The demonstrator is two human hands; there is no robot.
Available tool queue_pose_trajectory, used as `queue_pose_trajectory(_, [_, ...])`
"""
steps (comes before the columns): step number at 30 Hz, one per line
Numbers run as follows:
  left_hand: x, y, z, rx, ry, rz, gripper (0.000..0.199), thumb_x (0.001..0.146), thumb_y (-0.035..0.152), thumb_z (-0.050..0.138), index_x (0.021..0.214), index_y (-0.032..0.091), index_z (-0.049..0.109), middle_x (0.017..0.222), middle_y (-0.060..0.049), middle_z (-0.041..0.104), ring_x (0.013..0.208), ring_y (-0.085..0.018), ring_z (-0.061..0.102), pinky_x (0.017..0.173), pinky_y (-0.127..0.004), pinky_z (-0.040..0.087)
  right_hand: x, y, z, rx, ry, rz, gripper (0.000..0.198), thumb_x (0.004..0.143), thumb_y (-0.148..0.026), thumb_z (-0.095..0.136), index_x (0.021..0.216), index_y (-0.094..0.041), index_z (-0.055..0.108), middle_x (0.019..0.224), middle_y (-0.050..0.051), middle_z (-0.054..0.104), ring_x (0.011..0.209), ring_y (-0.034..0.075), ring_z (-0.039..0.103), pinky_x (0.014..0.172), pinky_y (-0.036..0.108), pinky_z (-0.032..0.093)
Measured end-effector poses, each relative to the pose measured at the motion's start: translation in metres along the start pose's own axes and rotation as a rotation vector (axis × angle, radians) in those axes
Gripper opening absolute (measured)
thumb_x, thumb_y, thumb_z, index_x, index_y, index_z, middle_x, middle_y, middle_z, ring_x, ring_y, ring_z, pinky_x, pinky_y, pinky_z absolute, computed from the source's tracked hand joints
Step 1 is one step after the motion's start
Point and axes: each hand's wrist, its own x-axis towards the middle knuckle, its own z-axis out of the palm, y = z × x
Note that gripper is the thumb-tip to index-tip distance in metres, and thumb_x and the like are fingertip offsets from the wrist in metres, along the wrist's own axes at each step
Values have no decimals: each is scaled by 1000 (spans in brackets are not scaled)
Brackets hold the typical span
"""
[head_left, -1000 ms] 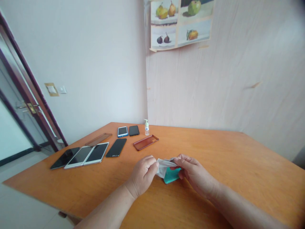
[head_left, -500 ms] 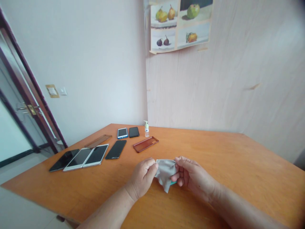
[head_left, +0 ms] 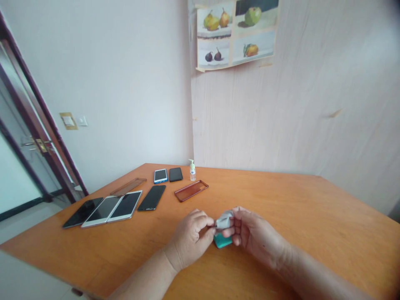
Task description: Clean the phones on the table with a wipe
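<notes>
Cloth (head_left: 223,221) in fingers (head_left: 238,230), pump bottle (head_left: 192,171), perhaps part-filled

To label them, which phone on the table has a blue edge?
The white-fronted phone beside the rear black phone; no other shows blue edging.

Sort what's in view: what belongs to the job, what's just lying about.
Apparently in use:
- cloth, in the right hand, left hand at its edge
- teal object, partly hidden

Apparently just lying about:
- six devices
- red case
- brown case
- bottle
</notes>
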Motion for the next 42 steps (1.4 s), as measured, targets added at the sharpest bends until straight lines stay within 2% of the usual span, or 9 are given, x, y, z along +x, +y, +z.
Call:
queue_pose_trajectory(5, [1, -2, 2, 9, 0, -12, 12, 93, 20, 55, 82, 21, 61, 80, -2, 58, 80, -17, 53, 73, -28, 42, 6, 12, -7, -471, 360, -244, 27, 83, -38, 66, 102, -21, 59, 75, -1, 65, 67, 15, 62, 52, 23, 41])
queue_pose_trajectory(10, [0, -1, 1, -12, 0, -3, 17, 96, 24, 52, 83, 21, 62, 79, -2, 58, 79, -17, 54, 73, -28, 43, -7, 8, 8, -751, 105, -421, 25, 92, -41, 58, 104, -20, 66, 94, 5, 69, 88, 19, 62, 78, 32, 49])
queue_pose_trajectory(15, [-1, 2, 0, -71, 20, -58, 9, 92, 27, 60, 100, 23, 63, 91, -3, 64, 88, -18, 59, 81, -30, 46, -9, 8, 16, -609, 21, -323, 24, 90, -44, 63, 87, -20, 61, 79, 1, 66, 73, 15, 59, 67, 27, 48])
queue_pose_trajectory(17, [-1, 3, 0, -92, 18, -98, 27, 88, 26, 66, 114, 24, 59, 101, -4, 66, 93, -19, 60, 85, -31, 46, -6, 9, 13, -470, -9, -256, 27, 89, -46, 66, 86, -20, 57, 75, 0, 64, 68, 13, 58, 62, 25, 46])
queue_pose_trajectory(21, [-1, 3, 1, -28, -86, -101, 6, 88, 28, 64, 88, 21, 63, 86, -2, 63, 84, -18, 59, 76, -28, 45, -1, 12, 6, -381, 20, -208, 32, 85, -48, 70, 89, -21, 52, 69, -3, 58, 59, 11, 53, 53, 22, 40])
queue_pose_trajectory(25, [-1, 2, 3, 3, -124, -98, 16, 88, 25, 63, 74, 20, 59, 74, 0, 59, 74, -16, 56, 68, -26, 42, -3, 12, 6, -716, 180, -421, 16, 90, -36, 64, 87, -23, 56, 71, -2, 57, 65, 14, 54, 60, 26, 44])
queue_pose_trajectory(31, [1, 7, -1, -67, -115, -80, 28, 96, 27, 51, 71, 20, 61, 72, 0, 58, 74, -15, 56, 68, -25, 41, -19, -1, 18, -1168, -26, -591, 15, 92, -23, 56, 103, -25, 66, 105, 7, 69, 97, 23, 62, 85, 35, 48])
queue_pose_trajectory(37, [0, 8, -6, -120, -132, -70, 30, 98, 28, 43, 80, 20, 65, 76, -2, 60, 78, -18, 58, 73, -28, 44, -12, 0, 6, -1195, 76, -574, 18, 94, -28, 53, 103, -27, 69, 96, 6, 71, 90, 24, 64, 80, 35, 48])
queue_pose_trajectory(42, [0, 4, 0, -26, -64, -120, 21, 81, 24, 64, 102, 22, 66, 97, -4, 66, 95, -23, 60, 88, -36, 45, -2, -5, -19, -1136, 350, -439, 17, 94, -37, 52, 98, -26, 64, 84, 2, 71, 76, 21, 64, 68, 31, 46])
